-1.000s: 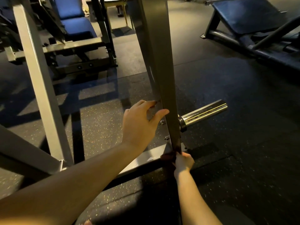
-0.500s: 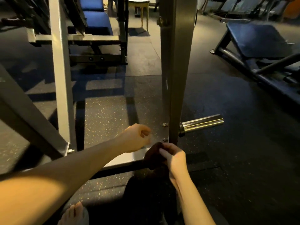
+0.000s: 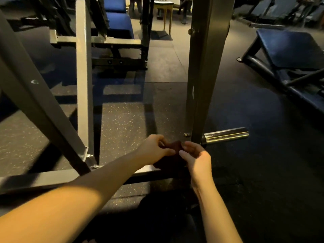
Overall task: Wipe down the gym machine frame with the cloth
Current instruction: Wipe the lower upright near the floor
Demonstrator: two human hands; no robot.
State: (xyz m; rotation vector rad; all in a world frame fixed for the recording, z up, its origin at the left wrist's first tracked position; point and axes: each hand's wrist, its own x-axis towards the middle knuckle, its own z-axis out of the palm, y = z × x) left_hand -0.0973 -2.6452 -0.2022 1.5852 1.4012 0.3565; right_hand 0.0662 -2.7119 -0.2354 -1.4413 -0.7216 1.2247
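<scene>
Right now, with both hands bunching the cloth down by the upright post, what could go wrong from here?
1. The chrome peg juts out just beside the right hand; knuckles could knock it on the next wipe of the upright post.
2. The bolts at the post's foot sit close behind the cloth and might snag it.
3. With the left hand also pinching the cloth, no hand is braced on the frame.
</scene>
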